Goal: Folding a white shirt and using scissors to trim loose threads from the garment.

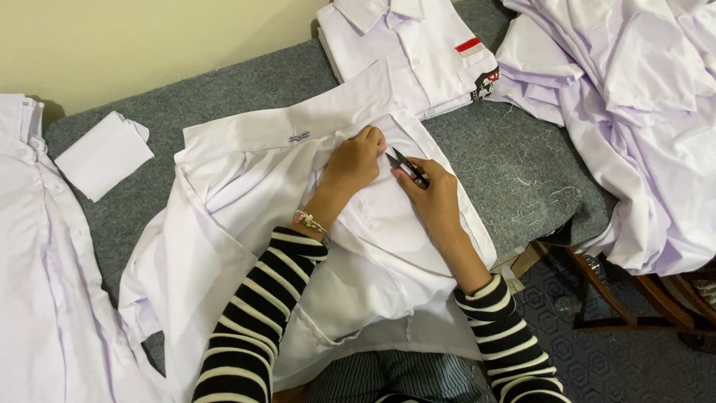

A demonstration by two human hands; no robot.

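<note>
Head view, looking down: a white shirt lies spread on a grey felt-covered table, collar end toward the wall, lower part hanging over the near edge toward the person's lap. Left hand rests on the shirt near the collar, fingers curled and pinching a fold of the fabric. Right hand lies just beside it on the shirt, fingers closed around a small pair of thread snips; the dark blades point up-left toward the left hand's fingertips, and whether the blades touch the cloth cannot be told at this size. Both forearms wear black-and-white striped sleeves; a beaded bracelet sits on the left wrist. Surface: the felt carries loose white thread scraps to the right of the shirt. A folded white shirt with a red pocket tab lies at the far edge, touching the spread shirt's collar area. A small folded white cloth lies apart at left. A heap of white garments drapes off the right end; another white garment covers the left end. Room: plain cream wall behind the table, dark patterned floor at lower right, a wooden frame under the heap
</note>
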